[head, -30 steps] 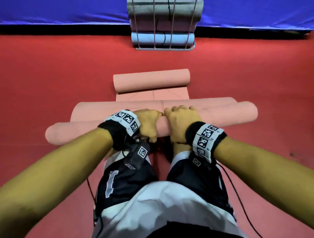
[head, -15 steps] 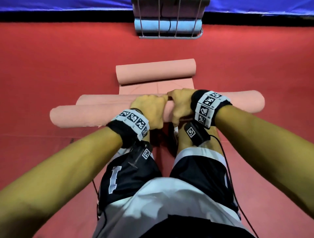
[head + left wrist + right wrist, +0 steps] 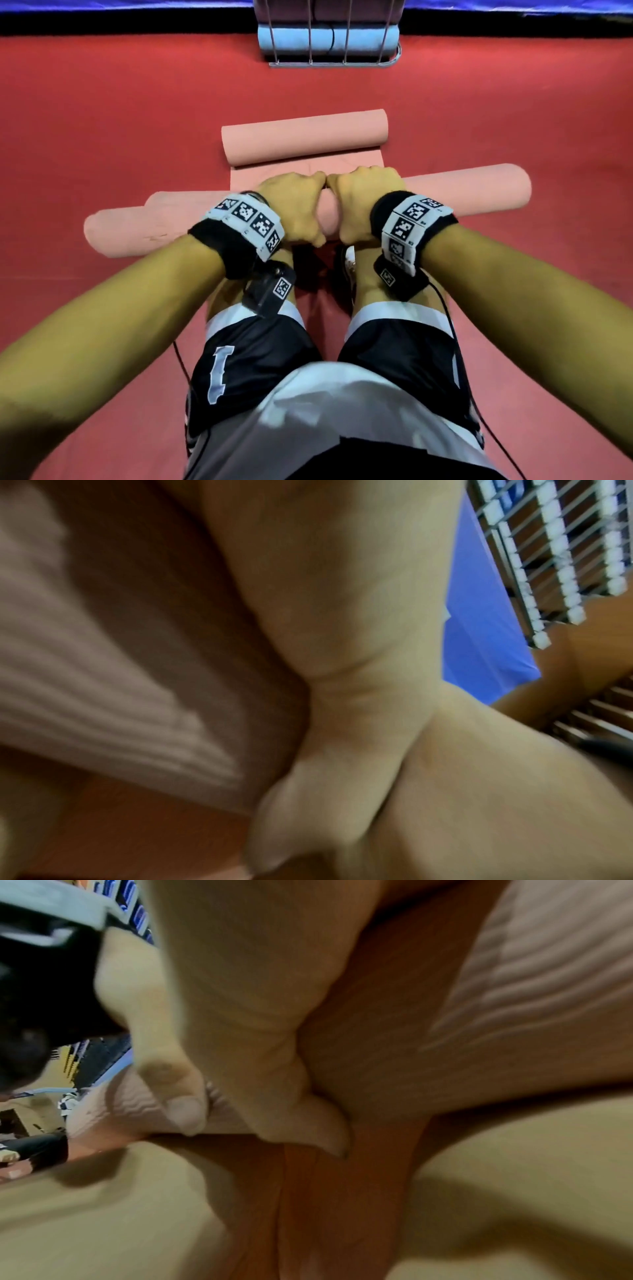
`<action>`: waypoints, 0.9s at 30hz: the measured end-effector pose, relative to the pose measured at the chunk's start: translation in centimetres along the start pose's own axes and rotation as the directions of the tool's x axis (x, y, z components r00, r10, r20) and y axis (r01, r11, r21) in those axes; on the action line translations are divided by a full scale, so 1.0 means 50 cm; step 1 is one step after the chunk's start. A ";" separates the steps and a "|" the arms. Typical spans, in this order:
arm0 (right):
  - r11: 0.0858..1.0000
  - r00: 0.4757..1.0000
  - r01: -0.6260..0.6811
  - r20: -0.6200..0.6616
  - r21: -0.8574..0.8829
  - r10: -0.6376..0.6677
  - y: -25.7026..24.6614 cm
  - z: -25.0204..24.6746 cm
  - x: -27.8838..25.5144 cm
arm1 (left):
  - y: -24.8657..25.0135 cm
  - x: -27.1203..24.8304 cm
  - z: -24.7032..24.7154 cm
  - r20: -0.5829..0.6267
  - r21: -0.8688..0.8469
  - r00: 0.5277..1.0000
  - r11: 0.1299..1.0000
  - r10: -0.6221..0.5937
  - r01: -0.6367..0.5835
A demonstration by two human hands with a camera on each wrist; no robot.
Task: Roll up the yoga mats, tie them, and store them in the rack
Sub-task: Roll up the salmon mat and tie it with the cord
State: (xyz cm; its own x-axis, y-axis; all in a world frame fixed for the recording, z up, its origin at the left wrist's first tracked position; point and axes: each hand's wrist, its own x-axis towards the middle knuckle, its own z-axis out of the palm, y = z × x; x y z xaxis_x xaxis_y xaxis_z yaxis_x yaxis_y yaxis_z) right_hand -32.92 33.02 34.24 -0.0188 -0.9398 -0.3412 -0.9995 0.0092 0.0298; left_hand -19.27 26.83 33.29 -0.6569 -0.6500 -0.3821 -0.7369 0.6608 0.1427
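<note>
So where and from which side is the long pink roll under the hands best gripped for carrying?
Probably at its middle, from above, where the left hand and right hand already wrap it. The long pink roll lies crosswise on the red floor with long ends either side, so a centred grip balances it; hands slightly wider apart might limit sagging.

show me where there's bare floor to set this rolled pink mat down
Bare red floor lies left and right of the far pink roll, and between it and the wire rack. It is crowded at the middle: left hand and right hand grip the long rolled pink mat just above the feet.
</note>
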 end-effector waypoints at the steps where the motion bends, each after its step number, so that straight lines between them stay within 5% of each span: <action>1: 1.000 0.999 0.002 0.033 0.009 -0.002 0.005 -0.008 0.007 | 0.004 -0.011 0.011 -0.076 0.087 0.997 0.996 0.011 -0.004; 4: 1.000 0.978 0.014 0.207 0.022 -0.018 0.006 -0.033 0.051 | 0.016 -0.037 0.046 -0.199 0.283 0.980 0.958 0.008 0.050; 7: 0.999 0.950 0.023 0.309 0.041 -0.035 0.003 -0.043 0.077 | 0.013 -0.024 0.036 -0.210 0.271 0.978 0.960 -0.007 0.065; 13: 0.996 0.998 0.046 0.032 0.071 -0.049 0.036 -0.008 0.059 | -0.005 0.018 0.007 -0.141 0.234 0.990 0.972 0.014 0.019; 19: 0.999 0.977 -0.044 -0.208 -0.001 0.043 0.028 0.045 0.038 | -0.018 0.037 -0.015 -0.077 0.138 0.997 0.990 -0.031 0.041; 24: 0.997 0.969 -0.067 -0.242 -0.028 0.058 0.025 -0.022 0.040 | -0.014 0.010 -0.077 -0.096 0.126 0.993 0.989 -0.068 0.080; 27: 0.998 0.931 -0.055 -0.363 -0.029 0.040 0.034 -0.114 0.036 | -0.020 -0.010 -0.178 -0.226 0.183 0.971 0.976 -0.073 0.116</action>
State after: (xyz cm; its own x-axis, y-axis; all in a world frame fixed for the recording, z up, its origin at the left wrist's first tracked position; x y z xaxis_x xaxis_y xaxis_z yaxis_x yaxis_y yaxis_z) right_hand -34.52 29.40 39.03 -0.0488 -0.9985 0.0250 -0.9958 0.0506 0.0759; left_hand -19.63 23.18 41.45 -0.6202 -0.7646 -0.1754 -0.7665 0.6382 -0.0722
